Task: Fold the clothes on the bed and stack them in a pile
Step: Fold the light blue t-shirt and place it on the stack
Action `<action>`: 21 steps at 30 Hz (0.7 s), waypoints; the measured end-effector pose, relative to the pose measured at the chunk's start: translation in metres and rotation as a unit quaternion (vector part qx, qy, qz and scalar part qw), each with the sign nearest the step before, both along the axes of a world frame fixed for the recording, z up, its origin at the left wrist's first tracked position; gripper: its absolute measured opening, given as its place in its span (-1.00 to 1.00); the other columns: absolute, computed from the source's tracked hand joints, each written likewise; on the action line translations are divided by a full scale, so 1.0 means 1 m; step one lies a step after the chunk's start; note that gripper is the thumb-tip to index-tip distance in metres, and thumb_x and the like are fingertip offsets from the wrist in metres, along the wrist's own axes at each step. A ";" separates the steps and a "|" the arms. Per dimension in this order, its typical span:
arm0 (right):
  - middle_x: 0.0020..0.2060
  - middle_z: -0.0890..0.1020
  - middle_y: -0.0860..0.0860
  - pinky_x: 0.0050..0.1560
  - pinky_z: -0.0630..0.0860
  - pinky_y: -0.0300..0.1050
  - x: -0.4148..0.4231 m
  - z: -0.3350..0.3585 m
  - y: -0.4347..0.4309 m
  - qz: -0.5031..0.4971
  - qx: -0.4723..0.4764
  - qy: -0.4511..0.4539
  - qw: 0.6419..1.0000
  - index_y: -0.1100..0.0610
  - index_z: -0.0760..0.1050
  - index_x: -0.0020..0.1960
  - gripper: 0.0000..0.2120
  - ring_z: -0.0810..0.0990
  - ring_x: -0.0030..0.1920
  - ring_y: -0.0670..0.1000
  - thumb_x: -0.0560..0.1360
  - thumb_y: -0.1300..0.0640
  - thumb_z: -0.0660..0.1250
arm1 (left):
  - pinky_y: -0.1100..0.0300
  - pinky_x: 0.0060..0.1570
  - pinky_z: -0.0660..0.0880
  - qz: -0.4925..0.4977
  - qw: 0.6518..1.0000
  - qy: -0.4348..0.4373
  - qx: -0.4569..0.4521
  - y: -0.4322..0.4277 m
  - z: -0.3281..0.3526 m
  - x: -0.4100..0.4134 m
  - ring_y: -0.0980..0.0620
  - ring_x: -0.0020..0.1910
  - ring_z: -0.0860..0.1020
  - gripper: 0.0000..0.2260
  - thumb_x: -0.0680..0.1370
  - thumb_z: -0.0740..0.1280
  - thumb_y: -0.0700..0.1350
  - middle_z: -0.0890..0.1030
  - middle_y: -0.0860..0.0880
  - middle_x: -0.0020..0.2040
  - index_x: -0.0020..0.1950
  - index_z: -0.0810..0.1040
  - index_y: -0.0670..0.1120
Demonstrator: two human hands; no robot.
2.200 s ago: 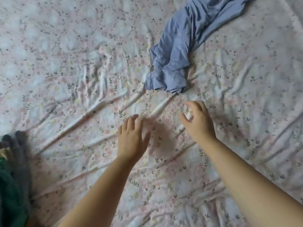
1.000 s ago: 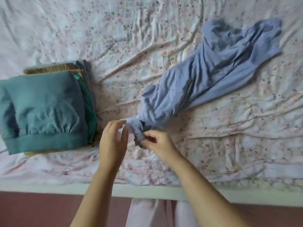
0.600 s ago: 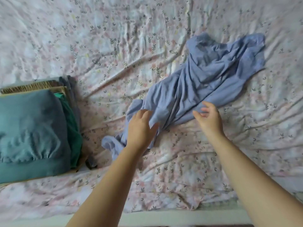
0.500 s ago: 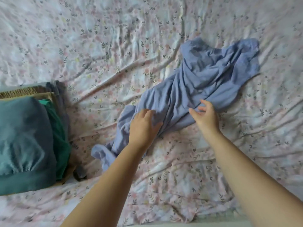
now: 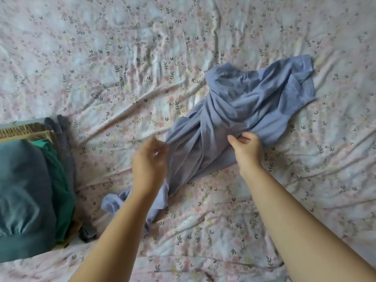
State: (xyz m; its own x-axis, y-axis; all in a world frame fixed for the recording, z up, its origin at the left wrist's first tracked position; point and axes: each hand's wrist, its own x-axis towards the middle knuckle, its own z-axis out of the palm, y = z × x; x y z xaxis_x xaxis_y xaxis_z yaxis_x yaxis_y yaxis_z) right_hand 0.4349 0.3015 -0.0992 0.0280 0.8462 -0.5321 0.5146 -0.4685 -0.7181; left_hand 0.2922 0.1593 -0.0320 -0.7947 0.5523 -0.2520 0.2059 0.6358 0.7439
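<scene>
Pinching up a crumpled, twisted pale-blue garment (image 5: 234, 110) on the bed (image 5: 122, 58).
Gripping its folds in left hand (image 5: 149, 161) and right hand (image 5: 247, 151) — bunching toward 1 o'clock beyond the fingers, trailing to 7 o'clock, lying 3 o'clock of the folded pile (image 5: 26, 190).

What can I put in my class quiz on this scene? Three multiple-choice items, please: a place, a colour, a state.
1. Where is the folded pile? A) left of the shirt B) right of it C) under it
2. The loose shirt's colour? A) red B) blue C) yellow
3. The right hand is: A) open and flat B) pinching the shirt C) out of view
Answers: 1A, the pile sits at the left edge of the view; 2B, the shirt is light blue; 3B, the right hand's thumb and fingers close on its fabric.
</scene>
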 end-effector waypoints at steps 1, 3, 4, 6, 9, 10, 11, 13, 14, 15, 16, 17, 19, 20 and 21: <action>0.05 0.56 0.12 -0.02 0.42 -0.14 0.005 -0.001 -0.001 -0.011 0.003 -0.015 1.000 0.23 0.39 0.23 -0.53 0.54 0.02 0.07 0.41 0.09 0.43 | 0.47 -0.36 0.33 0.018 1.000 -0.002 -0.002 -0.007 0.008 -0.005 0.22 -0.30 0.45 -0.74 0.50 0.30 -0.27 0.50 0.14 -0.32 -0.32 0.39 0.02; 0.13 0.52 0.15 -0.01 0.39 -0.14 0.014 -0.003 -0.002 -0.015 0.014 -0.043 0.999 0.24 0.35 0.27 -0.49 0.52 0.09 0.12 0.42 0.07 0.41 | 0.46 -0.43 0.31 0.051 0.998 0.017 -0.025 -0.021 0.017 -0.019 0.26 -0.33 0.42 -0.78 0.52 0.27 -0.29 0.48 0.13 -0.32 -0.28 0.41 -0.05; 0.14 0.51 0.17 -0.01 0.38 -0.15 0.017 -0.004 -0.003 -0.010 0.021 -0.053 0.998 0.26 0.34 0.29 -0.48 0.51 0.11 0.13 0.43 0.07 0.41 | 0.44 -0.44 0.29 0.065 0.996 0.033 -0.045 -0.029 0.018 -0.028 0.25 -0.33 0.40 -0.83 0.52 0.26 -0.29 0.47 0.13 -0.32 -0.24 0.42 -0.11; 0.18 0.48 0.20 0.01 0.36 -0.17 0.023 -0.006 -0.003 -0.005 0.041 -0.072 0.997 0.27 0.33 0.30 -0.47 0.49 0.15 0.15 0.43 0.08 0.40 | 0.33 -0.40 0.28 0.076 0.991 0.054 -0.095 -0.047 0.013 -0.044 0.15 -0.34 0.40 -0.89 0.52 0.25 -0.28 0.46 0.09 -0.33 -0.20 0.44 -0.19; 0.27 0.40 0.24 0.14 0.37 -0.06 0.033 -0.009 0.002 -0.024 0.061 -0.120 0.991 0.26 0.27 0.34 -0.42 0.41 0.26 0.20 0.42 0.09 0.41 | 0.19 -0.37 0.29 0.028 0.983 0.050 -0.173 -0.065 0.000 -0.052 -0.11 -0.26 0.46 -0.89 0.52 0.25 -0.26 0.54 -0.09 -0.28 -0.20 0.46 -0.24; 0.28 0.40 0.24 0.15 0.38 -0.03 0.037 -0.011 0.005 -0.037 0.061 -0.128 0.989 0.25 0.25 0.35 -0.40 0.40 0.27 0.20 0.42 0.09 0.42 | 0.13 -0.36 0.31 0.007 0.979 0.049 -0.196 -0.065 -0.003 -0.051 -0.13 -0.24 0.46 -0.89 0.53 0.25 -0.23 0.57 -0.14 -0.23 -0.19 0.47 -0.22; 0.27 0.41 0.23 0.14 0.39 -0.03 0.040 -0.013 0.008 -0.048 0.058 -0.128 0.989 0.25 0.25 0.35 -0.39 0.41 0.26 0.20 0.41 0.11 0.42 | 0.09 -0.33 0.34 -0.013 0.975 0.058 -0.215 -0.061 -0.004 -0.049 -0.13 -0.20 0.47 -0.91 0.53 0.26 -0.20 0.59 -0.16 -0.16 -0.13 0.48 -0.20; 0.17 0.48 0.20 -0.02 0.42 -0.14 0.043 -0.015 0.014 -0.067 0.041 -0.093 0.993 0.25 0.27 0.32 -0.46 0.49 0.15 0.17 0.42 0.19 0.40 | 0.01 -0.10 0.43 -0.054 0.965 0.109 -0.233 -0.047 -0.005 -0.044 -0.15 0.01 0.48 -0.81 0.52 0.31 -0.11 0.55 -0.17 0.05 0.07 0.49 -0.17; 0.12 0.50 0.19 -0.15 0.42 -0.22 0.043 -0.016 0.016 -0.070 0.028 -0.058 0.995 0.26 0.30 0.29 -0.52 0.52 0.07 0.13 0.43 0.25 0.38 | -0.04 0.02 0.43 -0.067 0.962 0.133 -0.229 -0.037 -0.003 -0.040 -0.16 0.12 0.44 -0.71 0.51 0.33 -0.07 0.51 -0.17 0.15 0.17 0.46 -0.16; 0.08 0.51 0.21 -0.22 0.41 -0.25 0.042 -0.015 0.018 -0.067 0.018 -0.023 0.997 0.27 0.34 0.26 -0.58 0.51 0.00 0.09 0.44 0.31 0.35 | -0.04 0.11 0.40 -0.081 0.962 0.150 -0.215 -0.024 -0.003 -0.036 -0.16 0.19 0.40 -0.64 0.50 0.34 -0.05 0.46 -0.17 0.22 0.25 0.42 -0.16; 0.06 0.53 0.23 -0.21 0.44 -0.23 0.042 -0.015 0.018 -0.062 0.010 0.002 0.998 0.28 0.39 0.21 -0.65 0.50 -0.05 0.07 0.44 0.35 0.32 | -0.03 0.15 0.37 -0.100 0.961 0.156 -0.203 -0.013 -0.004 -0.031 -0.16 0.23 0.38 -0.59 0.50 0.34 -0.03 0.43 -0.18 0.26 0.30 0.39 -0.15; 0.04 0.54 0.23 -0.17 0.47 -0.17 0.043 -0.015 0.017 -0.058 0.006 0.024 0.998 0.27 0.44 0.15 -0.72 0.51 -0.07 0.07 0.44 0.36 0.31 | -0.03 0.17 0.36 -0.122 0.960 0.152 -0.202 -0.002 -0.007 -0.027 -0.17 0.25 0.36 -0.54 0.50 0.34 -0.01 0.40 -0.18 0.28 0.33 0.35 -0.15; -0.09 0.56 0.14 -0.09 0.52 -0.05 0.050 -0.011 0.012 -0.056 -0.007 0.050 0.997 0.19 0.47 0.04 -0.81 0.55 -0.15 0.08 0.45 0.35 0.30 | -0.04 0.15 0.37 -0.139 0.958 0.117 -0.221 0.015 -0.019 -0.020 -0.20 0.24 0.37 -0.48 0.48 0.36 -0.01 0.38 -0.20 0.29 0.36 0.30 -0.15; -0.17 0.55 0.07 -0.08 0.52 -0.03 0.058 -0.007 0.008 -0.057 -0.016 0.051 0.997 0.16 0.48 0.03 -0.82 0.55 -0.21 0.04 0.46 0.33 0.30 | -0.03 0.09 0.39 -0.127 0.961 0.091 -0.229 0.020 -0.026 -0.019 -0.20 0.20 0.41 -0.52 0.48 0.37 -0.03 0.41 -0.21 0.26 0.33 0.32 -0.15; -0.23 0.54 0.01 -0.11 0.52 -0.04 0.068 -0.004 0.002 -0.059 -0.025 0.047 0.997 0.15 0.48 0.04 -0.82 0.54 -0.27 -0.01 0.47 0.32 0.29 | -0.01 -0.01 0.41 -0.112 0.963 0.069 -0.234 0.022 -0.031 -0.018 -0.19 0.11 0.45 -0.62 0.49 0.35 -0.08 0.46 -0.21 0.19 0.25 0.38 -0.16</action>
State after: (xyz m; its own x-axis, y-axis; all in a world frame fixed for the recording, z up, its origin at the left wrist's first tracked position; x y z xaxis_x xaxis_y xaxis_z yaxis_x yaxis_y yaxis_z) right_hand 0.5025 0.3034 -0.1036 0.0740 0.8122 -0.5786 0.3845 -0.5586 -0.7349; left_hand 0.2742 0.1814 -0.0633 -0.7132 0.5651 -0.4147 0.4531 0.8231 0.3423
